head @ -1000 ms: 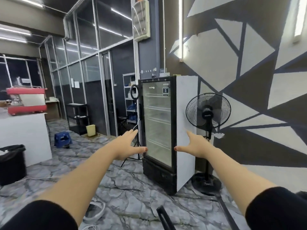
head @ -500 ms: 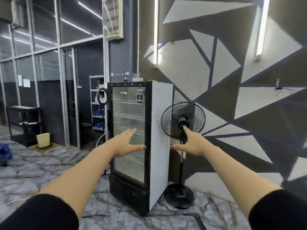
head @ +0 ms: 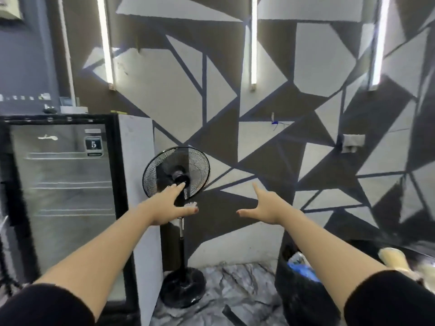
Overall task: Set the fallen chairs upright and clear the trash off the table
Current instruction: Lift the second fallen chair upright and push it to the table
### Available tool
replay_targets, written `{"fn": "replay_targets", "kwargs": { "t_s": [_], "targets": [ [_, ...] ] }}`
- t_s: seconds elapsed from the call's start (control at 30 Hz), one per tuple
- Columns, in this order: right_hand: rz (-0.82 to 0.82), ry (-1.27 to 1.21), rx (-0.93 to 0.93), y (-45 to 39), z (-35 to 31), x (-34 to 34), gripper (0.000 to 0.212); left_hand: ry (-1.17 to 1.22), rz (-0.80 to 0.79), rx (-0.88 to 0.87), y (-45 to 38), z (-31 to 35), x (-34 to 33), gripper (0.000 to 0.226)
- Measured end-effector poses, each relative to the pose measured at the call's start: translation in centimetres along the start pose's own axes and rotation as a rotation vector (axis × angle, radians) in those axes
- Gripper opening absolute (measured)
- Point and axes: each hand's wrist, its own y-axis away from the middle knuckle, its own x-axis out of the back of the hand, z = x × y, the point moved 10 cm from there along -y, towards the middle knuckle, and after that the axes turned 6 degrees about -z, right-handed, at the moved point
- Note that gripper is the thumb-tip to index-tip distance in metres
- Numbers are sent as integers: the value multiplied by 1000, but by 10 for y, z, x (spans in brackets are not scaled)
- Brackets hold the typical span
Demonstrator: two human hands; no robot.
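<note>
Over the last second the view has been swung rightward: the glass-door fridge (head: 63, 196) has slid to the left edge and a black trash bin (head: 303, 285) with blue waste inside has been brought in at lower right. This is judged a turn toward the work area. The left hand (head: 170, 204) and right hand (head: 266, 205) are held out, spread open and empty. No fallen chair is seen; a dark table edge (head: 400, 245) is glimpsed at far right, blurred. Bare marble floor (head: 235, 285) is left between the pedestal fan (head: 176, 175) and the bin.
</note>
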Motion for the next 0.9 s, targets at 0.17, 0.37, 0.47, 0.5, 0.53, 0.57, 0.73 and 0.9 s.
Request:
{"fn": "replay_targets", "kwargs": {
  "t_s": [0.17, 0.37, 0.47, 0.5, 0.53, 0.57, 0.73, 0.9],
  "targets": [
    [47, 5, -178, 41, 48, 10, 111, 54, -73, -145, -38, 30, -33, 97],
    [140, 63, -411, 119, 114, 43, 110, 68, -183, -320, -65, 102, -84, 97],
    [176, 66, -516, 163, 140, 55, 114, 104, -213, -402, -67, 144, -103, 97],
    [187, 63, -546, 178, 147, 59, 116, 108, -224, -427, -66, 157, -109, 98],
    [199, 63, -577, 192, 153, 64, 116, 106, -236, -455, -64, 171, -115, 99],
    [207, 70, -607, 206, 159, 68, 116, 102, -249, -483, -61, 185, -121, 100],
    [250, 105, -686, 268, 179, 94, 115, 124, -293, -593, -38, 250, -139, 111],
    [264, 151, -737, 324, 191, 112, 113, 128, -327, -661, -9, 301, -161, 100]
  ]
}}
